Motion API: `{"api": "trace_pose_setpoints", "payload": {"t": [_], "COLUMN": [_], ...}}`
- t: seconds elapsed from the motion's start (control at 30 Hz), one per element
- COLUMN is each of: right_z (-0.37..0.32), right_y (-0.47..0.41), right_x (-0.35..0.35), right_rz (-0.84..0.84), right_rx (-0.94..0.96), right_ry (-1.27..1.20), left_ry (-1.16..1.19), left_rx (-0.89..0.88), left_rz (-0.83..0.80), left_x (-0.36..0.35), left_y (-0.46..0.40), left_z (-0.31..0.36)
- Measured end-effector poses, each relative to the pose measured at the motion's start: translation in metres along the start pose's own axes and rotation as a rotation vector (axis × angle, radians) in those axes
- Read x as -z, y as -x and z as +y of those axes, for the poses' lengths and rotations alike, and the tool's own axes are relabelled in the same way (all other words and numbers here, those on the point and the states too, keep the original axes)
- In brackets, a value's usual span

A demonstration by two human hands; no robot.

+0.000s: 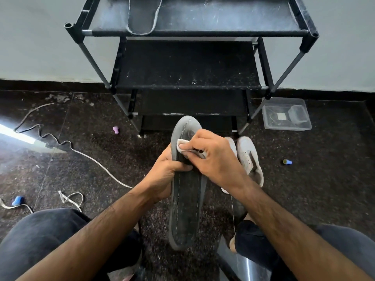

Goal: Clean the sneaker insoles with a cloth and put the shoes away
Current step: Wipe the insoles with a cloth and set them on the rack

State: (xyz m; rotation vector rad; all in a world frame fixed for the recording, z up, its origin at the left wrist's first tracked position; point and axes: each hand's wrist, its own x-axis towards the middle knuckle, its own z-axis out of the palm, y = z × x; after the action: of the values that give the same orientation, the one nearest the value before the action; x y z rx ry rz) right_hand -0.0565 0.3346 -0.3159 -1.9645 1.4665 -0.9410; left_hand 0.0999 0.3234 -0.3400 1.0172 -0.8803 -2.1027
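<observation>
A long dark grey insole (186, 201) stands lengthwise between my knees, toe end pointing away from me. My left hand (164, 175) grips its left edge near the middle. My right hand (213, 159) presses a small white cloth (182, 146) against the insole's upper part. A second insole (142, 15) lies on the top shelf of the black shoe rack (188, 63). Two pale grey sneakers (248, 157) sit on the floor just behind my right hand, partly hidden by it.
The rack stands against a grey wall with its lower shelves bare. A clear plastic box (286, 114) sits right of the rack. A white cord (67, 142) winds over the dark floor at left, with small caps scattered around. My knees fill the bottom corners.
</observation>
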Motion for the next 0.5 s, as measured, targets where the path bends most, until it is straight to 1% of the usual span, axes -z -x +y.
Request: {"api": "trace_pose_setpoints", "payload": {"t": [0.07, 0.13, 0.2, 0.23, 0.33, 0.47, 0.5], "right_z": [0.005, 0.005, 0.002, 0.001, 0.013, 0.044, 0.047], "right_y": [-0.002, -0.002, 0.001, 0.001, -0.002, -0.006, -0.005], "right_x": [0.0, 0.003, 0.003, 0.001, 0.004, 0.017, 0.02], "right_rz": [0.001, -0.044, -0.079, -0.065, 0.045, 0.125, 0.15], "right_rx": [-0.03, -0.05, -0.041, -0.032, -0.056, -0.222, -0.263], "right_ry": [-0.058, -0.103, -0.098, -0.069, 0.033, 0.229, 0.233], "left_ry": [0.001, 0.006, 0.033, 0.043, 0.04, 0.08, 0.098], "left_rx": [0.002, 0.025, 0.051, 0.058, 0.058, 0.044, 0.038], "left_rz": [0.0, 0.02, 0.027, 0.025, 0.038, 0.083, 0.095], "left_x": [0.0, 0.002, 0.001, 0.001, 0.0, -0.002, -0.002], "left_y": [0.001, 0.002, 0.002, 0.002, 0.002, 0.005, 0.004], "left_z": [0.001, 0.002, 0.001, 0.001, 0.0, 0.001, 0.002]}}
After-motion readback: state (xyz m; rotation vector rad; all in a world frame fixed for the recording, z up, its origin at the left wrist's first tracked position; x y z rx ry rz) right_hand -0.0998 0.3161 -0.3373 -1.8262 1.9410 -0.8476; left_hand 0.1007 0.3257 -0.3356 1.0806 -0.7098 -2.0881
